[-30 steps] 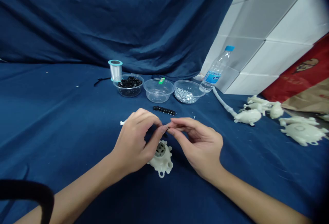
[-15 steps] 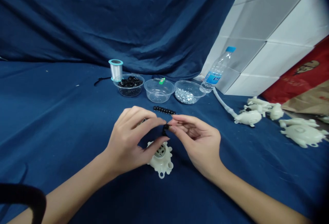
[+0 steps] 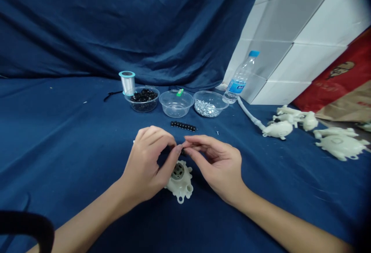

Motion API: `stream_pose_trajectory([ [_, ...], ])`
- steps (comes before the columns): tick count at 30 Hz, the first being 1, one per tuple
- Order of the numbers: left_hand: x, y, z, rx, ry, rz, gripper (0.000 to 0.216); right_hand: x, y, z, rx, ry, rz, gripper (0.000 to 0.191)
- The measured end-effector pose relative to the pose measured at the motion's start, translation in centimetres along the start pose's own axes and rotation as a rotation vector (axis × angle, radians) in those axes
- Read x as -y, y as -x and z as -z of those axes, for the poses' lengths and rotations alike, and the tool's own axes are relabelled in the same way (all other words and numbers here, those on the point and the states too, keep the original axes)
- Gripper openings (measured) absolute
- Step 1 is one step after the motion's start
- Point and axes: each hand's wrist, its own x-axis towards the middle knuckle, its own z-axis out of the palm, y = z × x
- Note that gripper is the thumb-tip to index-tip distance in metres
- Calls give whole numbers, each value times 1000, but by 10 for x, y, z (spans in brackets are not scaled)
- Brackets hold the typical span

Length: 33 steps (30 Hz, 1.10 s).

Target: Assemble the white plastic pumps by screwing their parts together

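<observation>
My left hand and my right hand meet fingertip to fingertip over the blue cloth, both pinched around something tiny and dark that I cannot make out. Just below them lies a cream plastic toy part with a round metal insert in its middle. A short row of black beads lies on the cloth just beyond my fingers.
At the back stand a bowl of black beads, an almost empty clear bowl, a bowl of silver bits and a thread spool. A water bottle and cream toy figures lie to the right, near a white tiled wall.
The fingertips of both hands have closed together again after parting slightly; the small dark piece seen between them half a second ago is now hidden. The view shifted a little.
</observation>
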Motion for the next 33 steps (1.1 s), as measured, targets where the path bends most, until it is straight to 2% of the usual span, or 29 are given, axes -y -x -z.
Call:
stream_pose_trajectory([
  [8,-1,2,0,103,28,69,24,1,3,-1,44,-94,-82,29],
  [13,2,3,-5,133,23,77,25,-2,-1,-2,83,-160,-194,24],
  [18,2,7,-5,52,2,47,12,-5,-4,-1,55,-263,-286,22],
  [21,2,8,-7,-7,1,-26,23,-4,-3,-2,44,-320,-327,20],
  [25,6,9,-10,-67,14,-153,19,-2,-3,-2,33,-372,-360,19],
  [33,13,12,-8,-146,-11,-163,7,-2,-5,-1,56,-478,-431,43],
])
